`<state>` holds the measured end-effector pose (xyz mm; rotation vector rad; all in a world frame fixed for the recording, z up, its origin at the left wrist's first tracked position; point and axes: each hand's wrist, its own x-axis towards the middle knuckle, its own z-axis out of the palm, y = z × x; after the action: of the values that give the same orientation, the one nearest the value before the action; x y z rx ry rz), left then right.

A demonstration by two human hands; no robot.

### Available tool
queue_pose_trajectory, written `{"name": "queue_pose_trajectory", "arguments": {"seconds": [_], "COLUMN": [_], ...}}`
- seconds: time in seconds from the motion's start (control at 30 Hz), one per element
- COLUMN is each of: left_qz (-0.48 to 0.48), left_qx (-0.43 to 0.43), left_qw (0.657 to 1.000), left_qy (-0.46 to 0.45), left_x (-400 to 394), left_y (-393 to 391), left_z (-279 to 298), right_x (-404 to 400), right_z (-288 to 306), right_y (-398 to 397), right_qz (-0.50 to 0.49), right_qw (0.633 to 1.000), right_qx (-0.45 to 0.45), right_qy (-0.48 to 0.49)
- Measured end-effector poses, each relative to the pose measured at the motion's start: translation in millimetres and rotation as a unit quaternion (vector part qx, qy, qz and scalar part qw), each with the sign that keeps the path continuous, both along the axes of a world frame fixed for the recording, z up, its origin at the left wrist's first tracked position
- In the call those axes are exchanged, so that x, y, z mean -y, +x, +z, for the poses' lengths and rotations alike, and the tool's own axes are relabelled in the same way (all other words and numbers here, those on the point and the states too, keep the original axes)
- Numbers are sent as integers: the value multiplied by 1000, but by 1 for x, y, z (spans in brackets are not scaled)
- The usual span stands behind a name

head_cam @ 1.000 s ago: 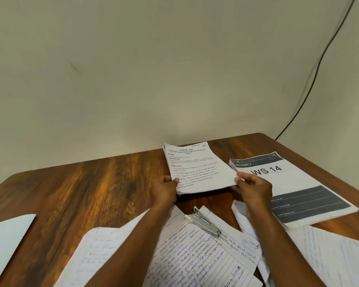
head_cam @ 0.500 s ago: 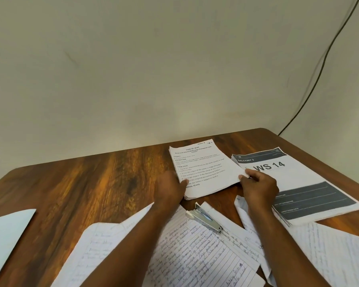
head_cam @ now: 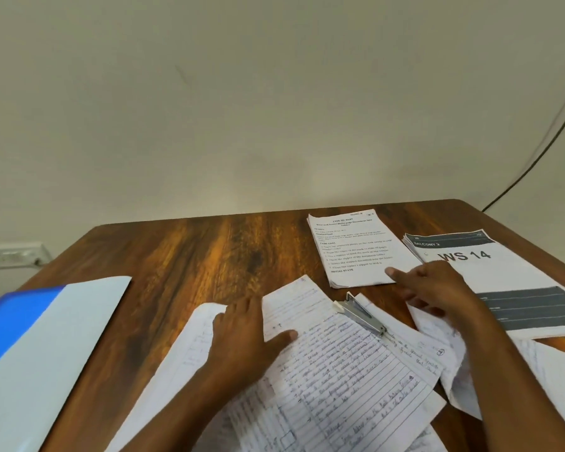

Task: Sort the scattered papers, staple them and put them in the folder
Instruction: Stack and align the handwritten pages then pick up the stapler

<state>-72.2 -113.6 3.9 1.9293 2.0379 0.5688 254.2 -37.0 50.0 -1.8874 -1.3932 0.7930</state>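
**Loose sheets next**

My left hand (head_cam: 242,334) lies flat, fingers straight, on the handwritten lined sheets (head_cam: 336,370) just left of the stapler (head_cam: 361,313). My right hand (head_cam: 437,288), fingers loose, touches the typed stack (head_cam: 356,249) beyond it. Thin and floppy, these should lift by an edge. Right of the stapler, a booklet (head_cam: 490,265) reads "WS 14"

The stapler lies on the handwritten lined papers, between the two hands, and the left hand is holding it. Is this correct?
Not quite. In the head view the stapler lies on the handwritten lined papers between the hands, but no hand holds it. The left hand rests flat on the papers beside it, and the right hand is apart from it too.
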Motion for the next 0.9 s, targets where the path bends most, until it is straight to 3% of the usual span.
{"name": "queue_pose_trajectory", "arguments": {"seconds": [0.13, 0.37, 0.63, 0.77, 0.9], "left_qz": [-20, -21, 16, 27, 59], "left_qx": [-4, 1, 90, 134, 125], "left_qw": [999, 998, 995, 990, 990], "left_qy": [25, 62, 32, 33, 32], "left_x": [11, 10, 9, 5, 2], "left_y": [-24, -42, -64, -79, -90], "left_z": [0, -2, 5, 3, 2], "right_x": [18, 58, 97, 97, 100], "right_z": [10, 16, 18, 18, 30], "right_y": [-15, -21, -42, -54, -73], "right_qz": [63, 122, 137, 148, 147], "right_qw": [997, 992, 983, 963, 954], "right_qx": [-24, -15, 118, 226, 260], "right_qy": [-33, 11, 41, 22, 45]}}
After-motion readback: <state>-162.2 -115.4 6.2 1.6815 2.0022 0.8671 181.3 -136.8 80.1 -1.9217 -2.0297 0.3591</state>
